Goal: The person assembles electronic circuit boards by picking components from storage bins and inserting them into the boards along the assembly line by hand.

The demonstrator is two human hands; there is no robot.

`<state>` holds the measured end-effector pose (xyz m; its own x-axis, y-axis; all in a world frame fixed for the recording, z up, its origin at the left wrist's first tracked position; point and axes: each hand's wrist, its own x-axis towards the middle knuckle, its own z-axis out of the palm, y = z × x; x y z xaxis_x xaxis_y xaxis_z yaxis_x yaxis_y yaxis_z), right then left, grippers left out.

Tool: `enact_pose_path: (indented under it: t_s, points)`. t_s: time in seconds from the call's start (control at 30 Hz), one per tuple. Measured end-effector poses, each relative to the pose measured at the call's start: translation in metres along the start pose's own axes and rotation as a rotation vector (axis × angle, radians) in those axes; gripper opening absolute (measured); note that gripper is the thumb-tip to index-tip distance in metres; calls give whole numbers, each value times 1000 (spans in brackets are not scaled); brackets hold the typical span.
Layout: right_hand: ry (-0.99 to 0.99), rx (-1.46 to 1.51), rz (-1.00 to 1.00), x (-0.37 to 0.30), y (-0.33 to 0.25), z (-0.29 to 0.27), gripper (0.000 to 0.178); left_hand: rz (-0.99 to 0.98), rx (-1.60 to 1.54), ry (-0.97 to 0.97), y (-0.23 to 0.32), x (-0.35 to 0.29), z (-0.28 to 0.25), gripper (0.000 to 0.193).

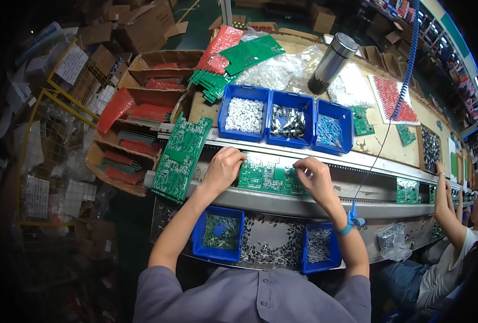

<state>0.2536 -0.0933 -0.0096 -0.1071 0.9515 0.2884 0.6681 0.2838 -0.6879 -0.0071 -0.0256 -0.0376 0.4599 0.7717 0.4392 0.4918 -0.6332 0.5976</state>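
A green circuit board (266, 175) lies on the rail track in front of me, with a pale glare across its upper part. My left hand (225, 169) is at its upper left corner, fingertips pinched together. At the right part of the board is my right hand (317, 178), its thumb and fingers curled into a pinch over the surface. Anything between the fingertips of either hand is too small to make out. A blue strap (346, 230) with a coiled cord circles my right wrist. Left of the track, a stack of green boards (182, 156) rests at a slant.
Beyond the track stand blue bins of white parts (244, 114), dark and silver parts (287, 123) and blue parts (329, 131). Nearer are two blue bins (196, 237) (336, 253) of leaded components. A steel flask (333, 62) stands behind. A co-worker's arm (448, 207) reaches in at right.
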Motion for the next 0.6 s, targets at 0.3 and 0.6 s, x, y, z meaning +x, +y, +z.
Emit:
enact_pose_path:
  t_s: [0.3, 0.6]
  points:
    - [-106, 311, 300, -23, 3, 16, 10, -12, -24, 21, 2, -1, 4, 6]
    - [-79, 348, 351, -18, 5, 15, 11, -24, -75, 18, -1, -4, 13, 6]
